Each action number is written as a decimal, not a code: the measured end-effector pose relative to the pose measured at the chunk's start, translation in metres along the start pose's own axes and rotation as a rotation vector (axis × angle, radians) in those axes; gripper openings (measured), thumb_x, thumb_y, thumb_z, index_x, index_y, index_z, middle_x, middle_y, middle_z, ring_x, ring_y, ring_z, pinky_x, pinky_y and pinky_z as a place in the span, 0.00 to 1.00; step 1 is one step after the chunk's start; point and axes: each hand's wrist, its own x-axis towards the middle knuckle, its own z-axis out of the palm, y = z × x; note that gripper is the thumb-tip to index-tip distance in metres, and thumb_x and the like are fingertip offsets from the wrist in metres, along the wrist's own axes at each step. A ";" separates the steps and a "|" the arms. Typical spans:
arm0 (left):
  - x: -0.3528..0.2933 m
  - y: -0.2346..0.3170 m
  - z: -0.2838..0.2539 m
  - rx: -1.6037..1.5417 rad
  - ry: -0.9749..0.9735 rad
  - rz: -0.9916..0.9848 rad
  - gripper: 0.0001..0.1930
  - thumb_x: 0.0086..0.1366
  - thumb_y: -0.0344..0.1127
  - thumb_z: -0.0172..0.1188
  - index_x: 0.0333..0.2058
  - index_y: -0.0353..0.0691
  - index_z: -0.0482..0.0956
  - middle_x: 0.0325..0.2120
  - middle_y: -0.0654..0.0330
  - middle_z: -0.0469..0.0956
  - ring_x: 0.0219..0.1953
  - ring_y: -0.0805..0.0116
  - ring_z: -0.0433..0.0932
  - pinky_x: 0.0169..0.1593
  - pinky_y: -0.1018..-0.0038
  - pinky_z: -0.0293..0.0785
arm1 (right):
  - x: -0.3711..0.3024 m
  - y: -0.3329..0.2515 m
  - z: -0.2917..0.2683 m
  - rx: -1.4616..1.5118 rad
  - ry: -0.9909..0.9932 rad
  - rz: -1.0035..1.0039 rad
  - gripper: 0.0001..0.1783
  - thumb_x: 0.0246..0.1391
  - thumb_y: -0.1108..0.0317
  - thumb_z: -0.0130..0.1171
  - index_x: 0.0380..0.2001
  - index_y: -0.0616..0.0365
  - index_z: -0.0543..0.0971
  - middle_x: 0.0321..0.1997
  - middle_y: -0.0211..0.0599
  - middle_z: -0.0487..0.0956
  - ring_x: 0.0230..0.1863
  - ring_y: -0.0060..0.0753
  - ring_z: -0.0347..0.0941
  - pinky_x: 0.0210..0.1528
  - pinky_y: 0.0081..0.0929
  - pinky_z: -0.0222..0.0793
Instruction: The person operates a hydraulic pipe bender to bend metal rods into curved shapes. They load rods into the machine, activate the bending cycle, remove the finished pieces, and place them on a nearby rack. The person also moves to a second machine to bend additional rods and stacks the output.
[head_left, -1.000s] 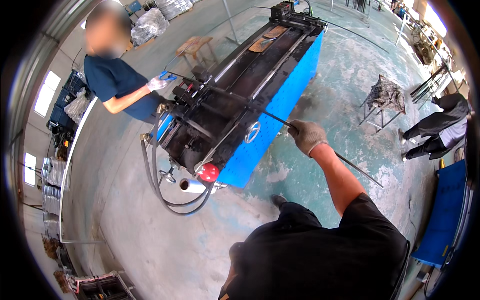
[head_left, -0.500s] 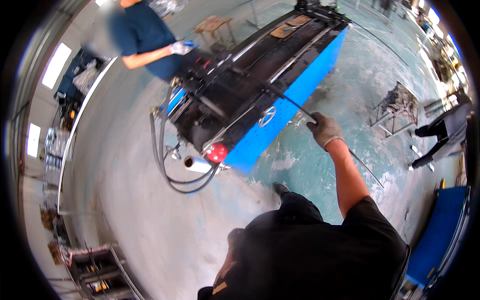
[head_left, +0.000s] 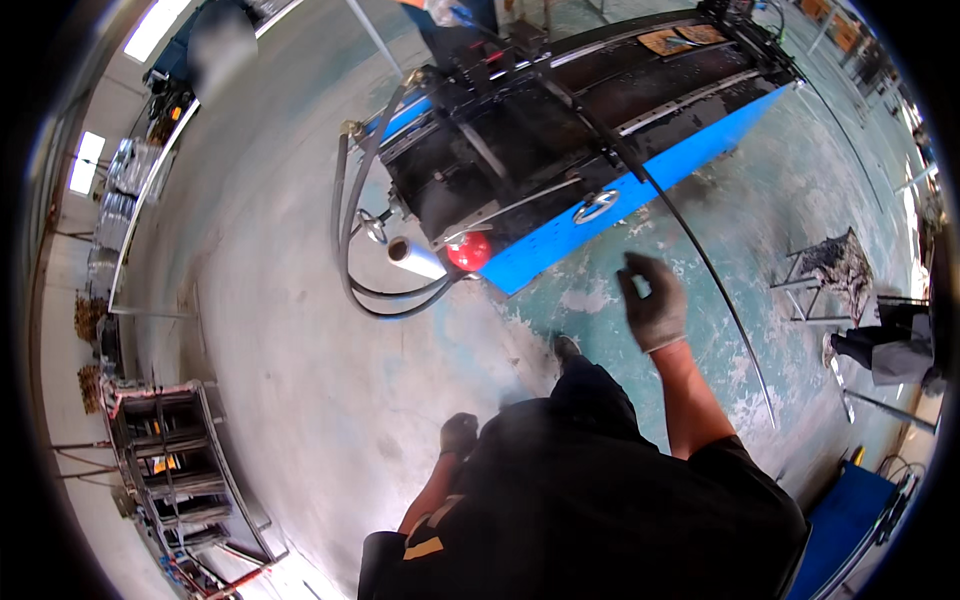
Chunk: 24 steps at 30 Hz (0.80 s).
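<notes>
My right hand (head_left: 657, 308), in a grey-brown work glove, is held out in front of me. Its thumb and fingers are curved apart with a gap between them, and nothing is in it. Beyond it, to the right, a long thin dark rod (head_left: 712, 262) slants from the machine out over the floor, apart from my hand. The machine is a long black bed (head_left: 545, 140) with a blue side panel (head_left: 640, 205) and a handwheel (head_left: 597, 207). Low beside my body hangs my left hand (head_left: 459, 434), also gloved; its fingers are too dark to make out.
A red ball-shaped part (head_left: 469, 251), a white cylinder (head_left: 415, 258) and looped black hoses (head_left: 352, 220) are at the machine's near end. Across it stands another person (head_left: 462, 35). A stool (head_left: 835, 270) stands right, a rack (head_left: 180, 470) lower left, a blue surface (head_left: 850, 520) lower right.
My right hand has let go of the rod and drawn back toward me. The rod now slants more steeply. My left hand has come further into sight, and the view has shifted.
</notes>
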 end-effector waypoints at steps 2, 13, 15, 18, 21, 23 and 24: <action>-0.015 0.002 -0.007 -0.099 0.090 -0.028 0.16 0.65 0.46 0.61 0.39 0.40 0.87 0.39 0.50 0.86 0.44 0.53 0.83 0.49 0.60 0.78 | -0.019 -0.017 0.052 0.142 -0.216 -0.019 0.16 0.52 0.69 0.70 0.46 0.55 0.83 0.43 0.44 0.84 0.44 0.49 0.82 0.47 0.40 0.77; 0.009 -0.032 -0.108 0.023 -0.018 0.202 0.16 0.64 0.38 0.67 0.45 0.32 0.86 0.38 0.55 0.87 0.42 0.67 0.83 0.49 0.70 0.78 | -0.049 -0.216 0.245 0.285 -0.730 -0.243 0.20 0.57 0.62 0.67 0.52 0.54 0.80 0.47 0.43 0.84 0.50 0.49 0.80 0.53 0.43 0.75; 0.044 -0.108 -0.128 -0.180 0.017 0.124 0.15 0.64 0.35 0.66 0.45 0.32 0.85 0.37 0.55 0.87 0.39 0.67 0.83 0.46 0.70 0.79 | -0.056 -0.245 0.276 0.293 -0.734 -0.243 0.20 0.58 0.62 0.67 0.52 0.53 0.80 0.46 0.44 0.84 0.50 0.50 0.80 0.52 0.43 0.75; 0.091 -0.193 -0.167 -0.665 0.103 -0.193 0.10 0.64 0.32 0.63 0.41 0.34 0.83 0.30 0.57 0.84 0.30 0.69 0.81 0.34 0.69 0.78 | -0.069 -0.271 0.310 0.288 -0.609 -0.143 0.19 0.58 0.64 0.67 0.52 0.54 0.80 0.43 0.46 0.84 0.46 0.51 0.81 0.49 0.42 0.76; 0.083 -0.175 -0.259 -0.654 0.078 -0.315 0.05 0.64 0.29 0.60 0.35 0.35 0.81 0.23 0.61 0.79 0.18 0.72 0.74 0.20 0.74 0.70 | -0.066 -0.265 0.317 0.445 -0.297 0.172 0.19 0.59 0.67 0.66 0.53 0.56 0.80 0.34 0.45 0.84 0.34 0.43 0.83 0.40 0.36 0.77; 0.094 -0.202 -0.296 -0.517 0.029 -0.265 0.05 0.64 0.30 0.59 0.36 0.36 0.82 0.22 0.61 0.79 0.18 0.72 0.75 0.21 0.74 0.69 | -0.047 -0.258 0.320 0.366 -0.239 0.492 0.21 0.62 0.66 0.65 0.58 0.54 0.79 0.31 0.37 0.84 0.32 0.20 0.78 0.37 0.27 0.75; 0.104 -0.212 -0.313 -0.435 -0.022 -0.260 0.06 0.63 0.30 0.59 0.36 0.36 0.82 0.22 0.61 0.79 0.19 0.72 0.76 0.22 0.74 0.70 | -0.031 -0.259 0.320 0.276 -0.217 0.534 0.24 0.60 0.66 0.65 0.60 0.53 0.77 0.38 0.42 0.85 0.38 0.31 0.83 0.42 0.31 0.77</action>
